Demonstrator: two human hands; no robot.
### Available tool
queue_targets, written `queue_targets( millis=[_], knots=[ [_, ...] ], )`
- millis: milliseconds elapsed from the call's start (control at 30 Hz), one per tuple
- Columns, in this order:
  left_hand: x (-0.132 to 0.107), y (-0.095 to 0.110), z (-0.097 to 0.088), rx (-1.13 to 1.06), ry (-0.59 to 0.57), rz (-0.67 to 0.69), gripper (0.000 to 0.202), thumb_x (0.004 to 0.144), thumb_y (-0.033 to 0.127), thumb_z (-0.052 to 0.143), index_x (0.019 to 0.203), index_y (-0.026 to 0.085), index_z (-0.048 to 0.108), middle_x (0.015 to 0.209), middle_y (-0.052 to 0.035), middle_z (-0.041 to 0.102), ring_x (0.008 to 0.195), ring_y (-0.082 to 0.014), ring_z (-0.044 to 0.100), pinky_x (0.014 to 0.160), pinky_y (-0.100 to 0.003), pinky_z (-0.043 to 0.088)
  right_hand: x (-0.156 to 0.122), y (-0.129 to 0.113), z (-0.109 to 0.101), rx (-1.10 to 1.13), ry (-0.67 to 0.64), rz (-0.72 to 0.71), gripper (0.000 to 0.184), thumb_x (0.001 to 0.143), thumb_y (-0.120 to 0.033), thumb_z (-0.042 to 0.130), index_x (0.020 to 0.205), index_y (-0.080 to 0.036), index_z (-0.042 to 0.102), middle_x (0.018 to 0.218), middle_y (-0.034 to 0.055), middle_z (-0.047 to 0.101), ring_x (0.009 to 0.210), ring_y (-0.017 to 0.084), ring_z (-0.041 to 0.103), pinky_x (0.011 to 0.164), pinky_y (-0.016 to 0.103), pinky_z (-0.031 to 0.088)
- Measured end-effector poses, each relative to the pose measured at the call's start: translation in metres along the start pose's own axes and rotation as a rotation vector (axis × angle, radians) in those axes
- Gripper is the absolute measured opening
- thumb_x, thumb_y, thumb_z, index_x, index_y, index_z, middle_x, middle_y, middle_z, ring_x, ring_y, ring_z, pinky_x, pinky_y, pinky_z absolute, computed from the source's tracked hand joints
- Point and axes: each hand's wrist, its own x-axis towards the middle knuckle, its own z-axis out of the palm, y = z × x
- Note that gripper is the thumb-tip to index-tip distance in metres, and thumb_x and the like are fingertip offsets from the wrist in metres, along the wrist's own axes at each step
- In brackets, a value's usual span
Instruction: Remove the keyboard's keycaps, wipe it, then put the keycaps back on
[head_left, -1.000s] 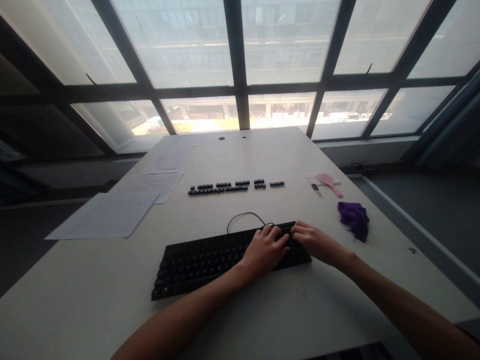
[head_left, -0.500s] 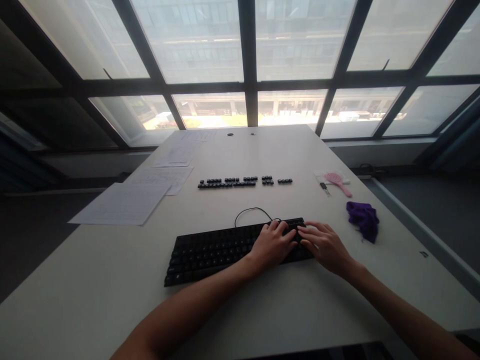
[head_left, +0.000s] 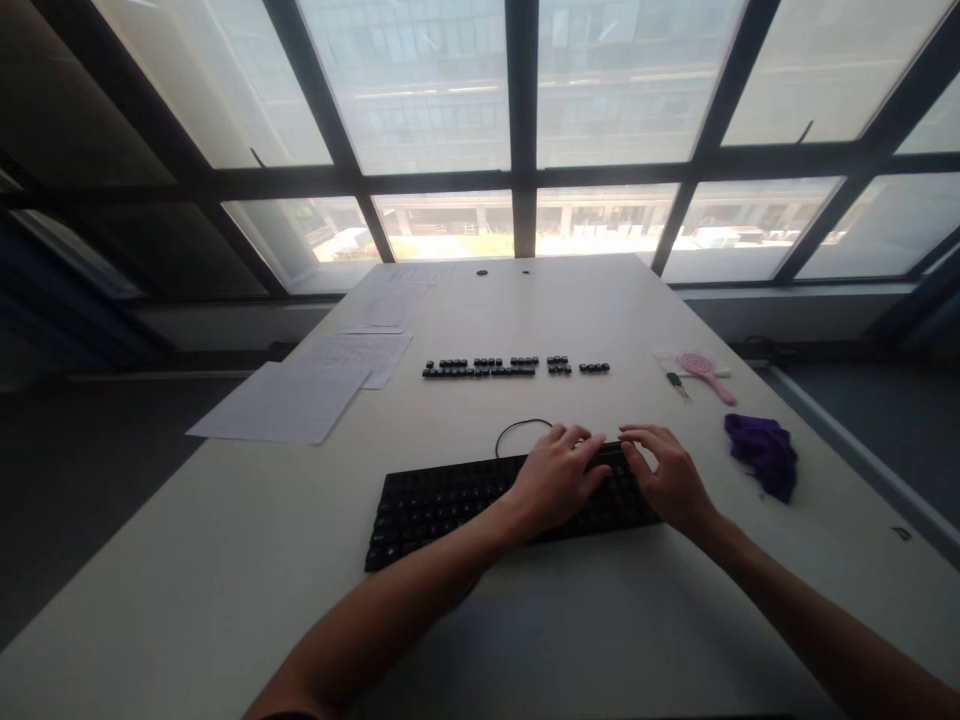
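A black keyboard (head_left: 435, 505) lies slightly askew on the white table, several of its keys hidden under my arm and hands. My left hand (head_left: 559, 475) rests over its right half, fingers stretched toward the back edge and thumb apart. At the right end, my right hand (head_left: 667, 475) is held with the thumb away from the outstretched fingers; nothing shows between them. A small gap parts the fingertips of the two hands. Behind the keyboard, loose black keycaps (head_left: 513, 371) stand in two rows of short groups.
Printed sheets (head_left: 277, 402) lie along the left side. On the right are a pink hairbrush (head_left: 705, 376), a small tool with a black handle (head_left: 676, 382) and a crumpled purple cloth (head_left: 761, 452). The keyboard's cable (head_left: 517, 424) loops behind it. Windows rise beyond the table.
Both hands have lifted a little toward the keyboard's back edge, and the right thumb has spread from its fingers. The view has shifted, so the scene sits further right.
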Motion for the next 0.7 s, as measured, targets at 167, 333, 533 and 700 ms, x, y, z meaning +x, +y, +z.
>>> queue_targets(
  millis=[167,333,533,700],
  knots=[
    [-0.011,-0.111,-0.071,-0.033,0.187,-0.185,0.023,0.093,0.028,0.061,0.111,0.019,0.071,0.109,-0.0075,0.069,0.100,-0.0225,0.062,0.093,-0.037,0.050,0.070,-0.041,0.040,0.031,-0.060,-0.135,0.014,0.093,-0.020,0.056,0.093,-0.019,0.069,0.102,0.0083,0.071,0.100,0.025,0.060,0.093,0.040,0.047],
    [-0.045,-0.248,-0.103,0.079,0.320,-0.517,0.018,0.085,0.022,0.067,0.100,0.016,0.074,0.098,-0.0081,0.074,0.077,-0.0194,0.065,0.084,-0.035,0.052,0.140,-0.080,0.134,0.003,-0.190,-0.216,0.015,0.090,-0.014,0.059,0.097,-0.017,0.072,0.099,0.0088,0.073,0.099,0.024,0.060,0.090,0.035,0.046],
    [-0.062,-0.318,-0.089,0.062,0.294,-0.545,0.024,0.082,0.017,0.070,0.105,0.018,0.076,0.103,-0.0085,0.075,0.083,-0.0198,0.066,0.090,-0.035,0.050,0.196,-0.115,0.244,-0.128,-0.314,-0.232,0.019,0.095,-0.019,0.058,0.107,-0.017,0.073,0.105,0.0083,0.074,0.105,0.024,0.057,0.090,0.033,0.040],
    [-0.053,-0.341,-0.075,-0.025,0.257,-0.505,0.023,0.082,0.014,0.068,0.102,0.020,0.078,0.106,-0.0062,0.076,0.079,-0.0158,0.068,0.082,-0.026,0.052,0.215,-0.121,0.286,-0.181,-0.380,-0.231,0.019,0.095,-0.021,0.060,0.104,-0.017,0.075,0.103,0.0109,0.075,0.104,0.026,0.056,0.090,0.035,0.036]
  ],
)
